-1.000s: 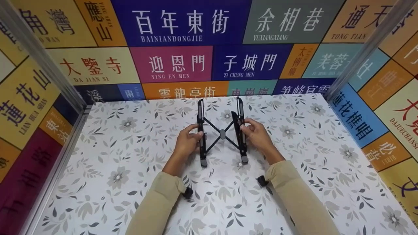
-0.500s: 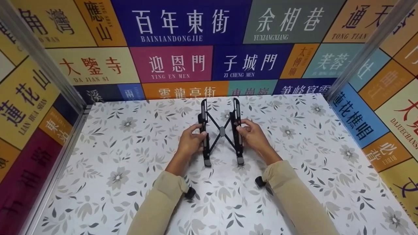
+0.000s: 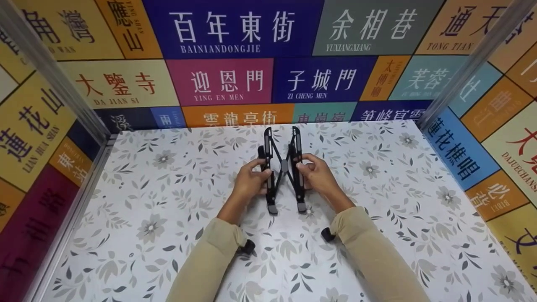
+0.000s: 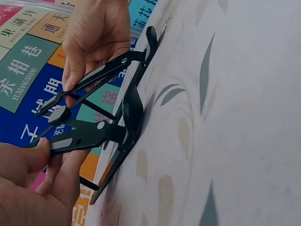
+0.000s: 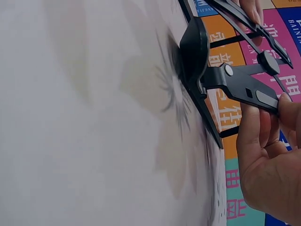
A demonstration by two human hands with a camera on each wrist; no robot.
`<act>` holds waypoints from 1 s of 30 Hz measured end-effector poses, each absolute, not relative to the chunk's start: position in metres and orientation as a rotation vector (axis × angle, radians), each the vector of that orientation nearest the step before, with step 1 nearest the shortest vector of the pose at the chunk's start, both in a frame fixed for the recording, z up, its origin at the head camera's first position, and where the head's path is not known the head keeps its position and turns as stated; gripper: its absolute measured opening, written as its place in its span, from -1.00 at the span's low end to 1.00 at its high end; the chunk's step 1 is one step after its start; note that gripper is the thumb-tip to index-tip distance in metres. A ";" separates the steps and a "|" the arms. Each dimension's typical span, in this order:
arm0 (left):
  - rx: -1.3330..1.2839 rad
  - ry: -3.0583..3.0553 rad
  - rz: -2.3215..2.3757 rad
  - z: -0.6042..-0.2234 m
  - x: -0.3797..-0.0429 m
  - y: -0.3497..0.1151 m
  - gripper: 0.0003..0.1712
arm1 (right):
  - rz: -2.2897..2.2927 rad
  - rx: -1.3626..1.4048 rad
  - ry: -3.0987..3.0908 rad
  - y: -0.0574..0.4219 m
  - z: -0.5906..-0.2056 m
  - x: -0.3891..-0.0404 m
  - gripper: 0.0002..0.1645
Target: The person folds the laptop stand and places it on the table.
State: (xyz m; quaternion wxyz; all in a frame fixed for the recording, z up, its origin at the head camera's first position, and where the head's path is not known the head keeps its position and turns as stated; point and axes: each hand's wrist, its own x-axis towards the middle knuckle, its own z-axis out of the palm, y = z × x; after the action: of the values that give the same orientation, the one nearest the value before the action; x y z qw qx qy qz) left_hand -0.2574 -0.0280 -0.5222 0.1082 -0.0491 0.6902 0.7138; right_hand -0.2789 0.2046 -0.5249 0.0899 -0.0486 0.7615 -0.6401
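A black folding laptop stand [image 3: 285, 166] with crossed struts and two long side rails stands on the table in the head view, its rails fairly close together. My left hand [image 3: 251, 179] pinches the left rail between thumb and fingers. On the other side my right hand [image 3: 318, 175] pinches the right rail the same way. Grey pads line the rails, and curved lips form their near ends. In the left wrist view the stand [image 4: 80, 136] rests its lower bars on the tabletop. The right wrist view shows my right thumb on the stand's upper arm [image 5: 249, 92].
The white tabletop [image 3: 151, 260] carries a grey leaf and flower print. Panels with large characters [image 3: 235, 33] wall it in at the back and both sides. Metal posts [image 3: 474, 63] stand at the back corners. Small black objects [image 3: 247, 246] sit at both cuffs.
Both hands have moved toward each other, bringing the stand's two rails closer together. The crossed struts have narrowed. Both hands keep their hold.
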 end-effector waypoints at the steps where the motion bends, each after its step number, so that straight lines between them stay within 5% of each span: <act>1: -0.146 2.020 2.106 -0.522 -0.258 -0.027 -0.51 | -1.905 -0.150 2.266 0.203 -0.525 -0.279 -0.61; 30: -0.079 1.888 2.237 -0.525 -0.254 -0.013 -0.48 | -1.935 -0.135 2.242 0.175 -0.525 -0.278 -0.69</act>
State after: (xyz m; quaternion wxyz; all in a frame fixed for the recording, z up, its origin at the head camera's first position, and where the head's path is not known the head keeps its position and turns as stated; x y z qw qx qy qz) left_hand -0.2537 -0.0132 -0.5251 0.1064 -0.0267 0.6411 0.7596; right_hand -0.2785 0.1749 -0.5253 0.0883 -0.0452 0.7533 -0.6502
